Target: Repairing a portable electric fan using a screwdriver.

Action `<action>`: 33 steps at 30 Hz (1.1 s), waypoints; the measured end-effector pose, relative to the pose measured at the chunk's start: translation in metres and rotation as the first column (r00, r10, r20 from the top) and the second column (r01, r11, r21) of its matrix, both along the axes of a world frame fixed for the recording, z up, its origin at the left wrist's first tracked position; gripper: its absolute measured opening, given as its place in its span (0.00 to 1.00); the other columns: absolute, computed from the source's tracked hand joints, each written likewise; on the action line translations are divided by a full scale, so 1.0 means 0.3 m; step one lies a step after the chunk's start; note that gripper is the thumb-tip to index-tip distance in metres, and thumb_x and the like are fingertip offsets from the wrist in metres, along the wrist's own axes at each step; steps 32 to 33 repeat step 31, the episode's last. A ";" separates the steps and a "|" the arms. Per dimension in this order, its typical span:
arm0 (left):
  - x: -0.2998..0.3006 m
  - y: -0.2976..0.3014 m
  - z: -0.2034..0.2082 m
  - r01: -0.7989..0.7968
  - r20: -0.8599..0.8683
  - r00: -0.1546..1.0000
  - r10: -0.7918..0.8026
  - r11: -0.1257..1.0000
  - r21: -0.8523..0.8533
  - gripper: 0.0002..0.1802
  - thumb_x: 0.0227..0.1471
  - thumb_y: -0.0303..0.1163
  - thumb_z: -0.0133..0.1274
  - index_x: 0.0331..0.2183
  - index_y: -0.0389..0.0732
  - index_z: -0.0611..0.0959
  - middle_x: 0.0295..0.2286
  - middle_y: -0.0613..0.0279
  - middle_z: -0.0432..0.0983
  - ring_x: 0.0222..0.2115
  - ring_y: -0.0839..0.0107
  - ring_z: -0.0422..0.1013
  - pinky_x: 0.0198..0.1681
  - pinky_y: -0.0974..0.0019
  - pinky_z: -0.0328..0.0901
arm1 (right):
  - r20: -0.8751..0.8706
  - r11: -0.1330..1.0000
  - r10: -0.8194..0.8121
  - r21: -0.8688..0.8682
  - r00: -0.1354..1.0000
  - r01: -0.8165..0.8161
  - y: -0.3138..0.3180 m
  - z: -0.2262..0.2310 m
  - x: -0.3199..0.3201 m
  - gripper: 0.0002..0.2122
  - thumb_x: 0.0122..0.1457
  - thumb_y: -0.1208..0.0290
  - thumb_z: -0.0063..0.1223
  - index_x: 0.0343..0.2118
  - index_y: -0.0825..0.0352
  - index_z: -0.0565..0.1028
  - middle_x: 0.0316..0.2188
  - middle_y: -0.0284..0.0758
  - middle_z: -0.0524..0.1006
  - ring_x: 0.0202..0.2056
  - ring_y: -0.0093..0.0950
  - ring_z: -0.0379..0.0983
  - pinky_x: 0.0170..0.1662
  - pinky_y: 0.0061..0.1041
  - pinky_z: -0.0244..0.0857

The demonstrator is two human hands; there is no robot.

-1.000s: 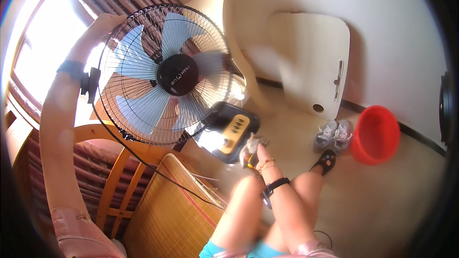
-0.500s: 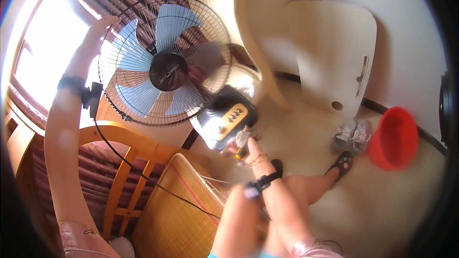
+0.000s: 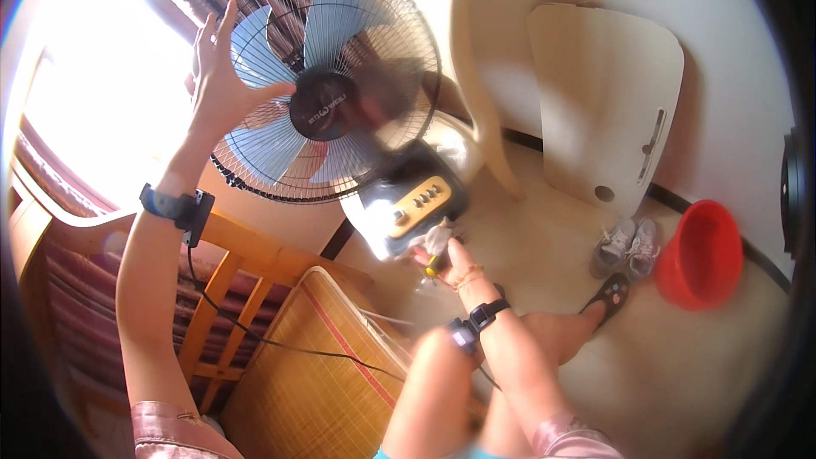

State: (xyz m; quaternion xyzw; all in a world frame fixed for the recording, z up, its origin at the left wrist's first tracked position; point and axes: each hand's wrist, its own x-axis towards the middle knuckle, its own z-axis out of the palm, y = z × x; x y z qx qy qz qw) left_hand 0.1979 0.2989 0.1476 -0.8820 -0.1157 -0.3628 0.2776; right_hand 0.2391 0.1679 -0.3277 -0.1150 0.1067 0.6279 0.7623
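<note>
A standing fan (image 3: pixel 323 106) with blue blades and a black wire guard is in front of me. My left hand (image 3: pixel 223 89) is at the guard's left side, fingers spread, the thumb reaching across toward the dark hub. Lower down is the fan's dark control box (image 3: pixel 421 200), with a tan panel of buttons and a knob. Just below that box, my right hand (image 3: pixel 450 262) is closed around a crumpled pale cloth (image 3: pixel 438 238) and a small yellow-and-black tool (image 3: pixel 434 269). The tool's kind is hard to make out.
A red bucket (image 3: pixel 699 257) and grey shoes (image 3: pixel 626 246) are on the floor at right. A pale board (image 3: pixel 599 106) leans on the wall. Left are a wooden bed frame (image 3: pixel 217 289) and a woven mat (image 3: pixel 314 357); a black cable (image 3: pixel 280 346) crosses it.
My left hand has left the guard's outer rim and spread its fingers, its thumb now toward the hub. The fan appears higher and farther right in view. My right hand still holds the cloth and tool.
</note>
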 end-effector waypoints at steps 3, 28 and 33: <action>-0.035 0.061 0.014 0.012 0.026 1.000 -0.014 0.997 0.076 0.71 0.17 0.59 0.75 0.64 0.63 0.57 0.63 0.47 0.50 0.64 0.46 0.45 0.61 0.36 0.49 | -0.028 0.999 0.019 0.040 0.999 -0.018 0.013 -0.006 -0.020 0.16 0.67 0.59 0.40 0.47 0.67 0.70 0.46 0.47 0.73 0.47 0.48 0.72 0.52 0.53 0.68; -0.396 -0.200 -0.614 0.351 0.288 0.909 -0.300 0.926 -0.142 0.18 0.42 0.27 0.61 0.38 0.38 0.76 0.45 0.49 0.69 0.48 0.51 0.64 0.53 0.50 0.57 | 0.205 0.926 -0.250 -0.234 0.946 0.295 0.012 0.071 -0.009 0.30 0.55 0.42 0.57 0.47 0.65 0.67 0.39 0.40 0.72 0.35 0.42 0.73 0.27 0.35 0.73; -0.456 -0.214 -0.851 0.273 0.228 0.958 -0.174 0.793 -0.545 0.16 0.41 0.25 0.58 0.37 0.41 0.77 0.45 0.49 0.69 0.52 0.46 0.64 0.64 0.43 0.48 | 0.216 0.966 -0.133 -0.190 0.967 0.175 -0.003 0.025 0.079 0.26 0.56 0.44 0.57 0.47 0.60 0.67 0.39 0.37 0.73 0.32 0.39 0.73 0.26 0.37 0.74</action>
